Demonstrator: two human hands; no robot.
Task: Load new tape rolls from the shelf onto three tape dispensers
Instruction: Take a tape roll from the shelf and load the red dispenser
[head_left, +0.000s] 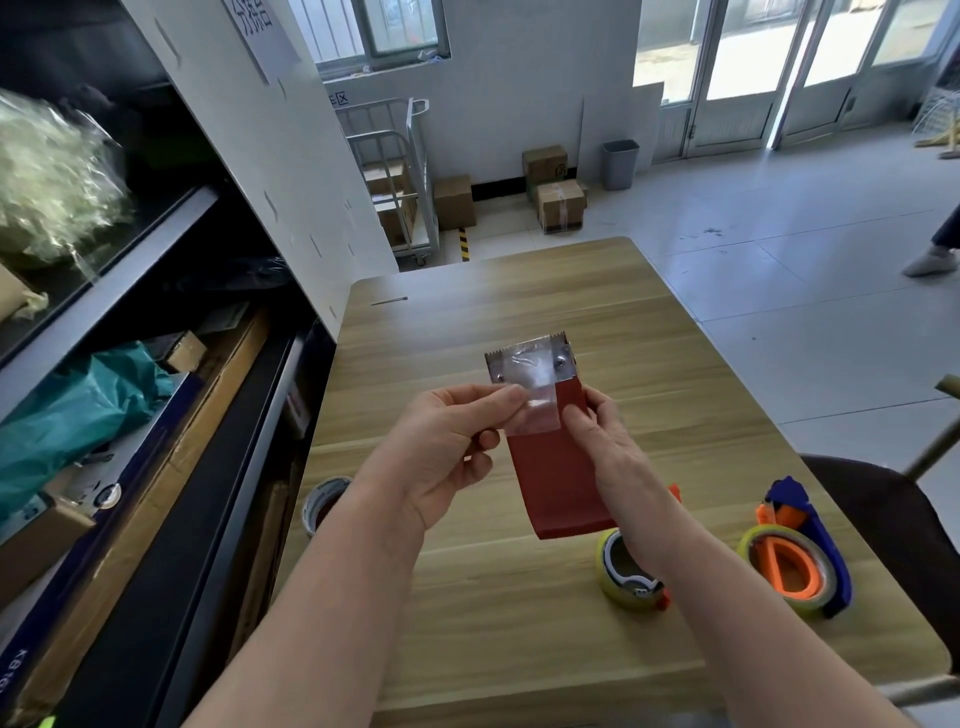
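I hold a red tape dispenser (556, 483) above the wooden table (519, 623), its toothed metal blade (524, 358) pointing away from me. My right hand (608, 441) grips its right side. My left hand (447, 441) pinches the free end of clear tape (535, 410) that lies over the red plate up to the blade. A blue and orange dispenser (795, 551) carrying a yellowish tape roll lies on the table at the right. Another yellowish roll on a dispenser (628, 571) sits below my right wrist. A grey tape roll (322, 504) stands near the table's left edge.
A dark shelf unit (156, 415) with cartons, a teal bag and plastic wrap lines the left side. A dark chair (883, 504) stands at the table's right. Cardboard boxes (556, 197), a metal cart (400, 182) and a grey bin (618, 163) stand by the far wall.
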